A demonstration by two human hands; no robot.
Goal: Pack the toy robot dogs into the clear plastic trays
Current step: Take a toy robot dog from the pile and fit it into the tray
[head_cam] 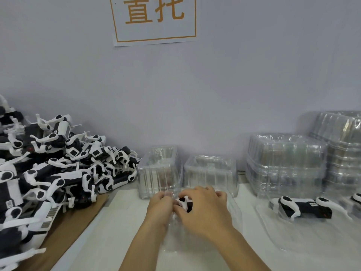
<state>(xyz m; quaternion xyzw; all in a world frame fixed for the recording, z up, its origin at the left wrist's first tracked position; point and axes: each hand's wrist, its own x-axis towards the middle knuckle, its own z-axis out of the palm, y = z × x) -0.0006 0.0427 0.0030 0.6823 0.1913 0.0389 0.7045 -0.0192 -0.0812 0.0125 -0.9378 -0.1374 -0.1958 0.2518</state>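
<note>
A black-and-white toy robot dog (184,204) shows between my two hands at the table's middle, mostly hidden by them. My left hand (160,207) grips its left side with curled fingers. From the right, my right hand (203,209) curls over it. Both hands sit over a clear plastic tray (233,220) lying flat on the table. A second toy dog (304,209) lies in another clear tray (273,233) at the right. A large heap of toy dogs (54,169) fills the left side.
Two empty clear trays (159,173) (211,173) stand upside down just behind my hands. Tall stacks of clear trays (285,163) (343,145) rise at the back right against the wall. Brown cardboard (68,231) lies under the heap. A paper sign (154,18) hangs on the wall.
</note>
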